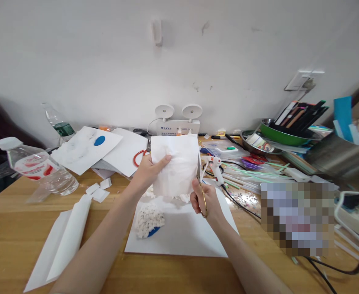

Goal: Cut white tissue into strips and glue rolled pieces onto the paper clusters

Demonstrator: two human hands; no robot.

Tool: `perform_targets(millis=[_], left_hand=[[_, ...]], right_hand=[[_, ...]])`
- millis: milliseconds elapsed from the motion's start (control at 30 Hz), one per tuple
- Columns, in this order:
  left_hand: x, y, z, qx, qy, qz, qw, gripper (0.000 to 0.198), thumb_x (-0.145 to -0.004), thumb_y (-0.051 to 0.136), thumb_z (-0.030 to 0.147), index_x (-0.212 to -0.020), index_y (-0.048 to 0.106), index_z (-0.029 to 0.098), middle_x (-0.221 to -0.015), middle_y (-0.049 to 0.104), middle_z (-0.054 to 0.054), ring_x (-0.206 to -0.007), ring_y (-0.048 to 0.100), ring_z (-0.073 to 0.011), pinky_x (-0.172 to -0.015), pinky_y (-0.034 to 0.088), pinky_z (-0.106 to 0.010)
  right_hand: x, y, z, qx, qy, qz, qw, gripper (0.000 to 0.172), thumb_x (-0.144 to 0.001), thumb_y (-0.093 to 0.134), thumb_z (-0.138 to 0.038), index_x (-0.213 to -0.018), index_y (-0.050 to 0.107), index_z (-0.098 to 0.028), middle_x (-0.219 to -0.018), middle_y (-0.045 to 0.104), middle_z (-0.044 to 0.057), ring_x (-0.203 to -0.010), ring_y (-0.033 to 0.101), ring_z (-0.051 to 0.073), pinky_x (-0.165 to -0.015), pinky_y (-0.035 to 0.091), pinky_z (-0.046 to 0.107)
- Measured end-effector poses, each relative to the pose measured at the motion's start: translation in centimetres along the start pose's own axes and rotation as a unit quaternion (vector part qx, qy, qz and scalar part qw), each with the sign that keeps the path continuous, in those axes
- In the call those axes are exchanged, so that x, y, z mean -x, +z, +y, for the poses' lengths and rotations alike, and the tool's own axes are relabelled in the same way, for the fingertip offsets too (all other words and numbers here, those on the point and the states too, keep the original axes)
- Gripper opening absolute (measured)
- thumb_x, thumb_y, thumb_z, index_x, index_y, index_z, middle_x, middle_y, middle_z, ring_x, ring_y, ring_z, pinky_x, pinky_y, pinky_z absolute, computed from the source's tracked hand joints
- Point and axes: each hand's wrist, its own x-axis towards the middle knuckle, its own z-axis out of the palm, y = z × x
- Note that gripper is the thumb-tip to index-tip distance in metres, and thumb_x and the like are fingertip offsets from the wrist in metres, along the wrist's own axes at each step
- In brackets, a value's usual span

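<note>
My left hand [152,170] grips a white sheet of paper [177,171] by its left side, thumb on the near face. The sheet is held up off the table. At its right edge, my right hand [206,200] is closed round the gold handles of a pair of scissors [203,201], whose blades point upward along the paper. A narrow strip of paper [206,168] stands off beside the blades. Below lies a larger white sheet [191,234], bearing a clump of white torn bits with dark specks [149,218] and a blue patch under it.
A water bottle [45,167] and a folded white paper [65,241] are on the left. Red-handled scissors [138,158] lie behind my left hand. A white glue gun [216,169] with a black cord sits to the right, near a green bowl of pens [285,136].
</note>
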Motion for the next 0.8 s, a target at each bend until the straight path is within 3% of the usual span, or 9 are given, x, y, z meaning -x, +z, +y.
perform_targets(millis=[333,567,800], left_hand=[[0.03,-0.04,0.05,-0.028,0.013,0.0,1.0,0.04,-0.068,0.063,0.044,-0.094,0.064,0.013,-0.094,0.068,-0.01,-0.087,0.062,-0.0252,-0.069,0.05,-0.031],[-0.08,-0.18,0.06,-0.022,-0.006,0.021,1.0,0.039,-0.066,0.065,0.044,-0.091,0.065,0.013,-0.095,0.069,-0.01,-0.087,0.063,-0.0254,-0.068,0.051,-0.029],[0.04,-0.44,0.33,-0.028,-0.024,-0.024,0.999,0.04,-0.067,0.064,0.044,-0.093,0.063,0.013,-0.094,0.068,-0.01,-0.085,0.063,-0.0255,-0.067,0.051,-0.031]], right_hand=[[-0.03,-0.04,0.07,-0.002,0.0,0.009,1.0,0.06,-0.066,0.047,-0.07,-0.038,0.037,-0.018,-0.024,0.034,-0.004,-0.021,0.03,0.005,-0.027,0.018,0.018],[0.28,-0.11,-0.36,0.013,0.003,-0.019,1.0,0.062,-0.069,0.04,-0.071,-0.037,0.039,-0.018,-0.026,0.038,-0.002,-0.022,0.032,0.005,-0.027,0.02,0.019],[0.22,-0.18,-0.37,0.001,-0.033,-0.029,0.999,0.064,-0.069,0.036,-0.073,-0.036,0.037,-0.019,-0.027,0.037,-0.001,-0.025,0.034,0.006,-0.03,0.023,0.021]])
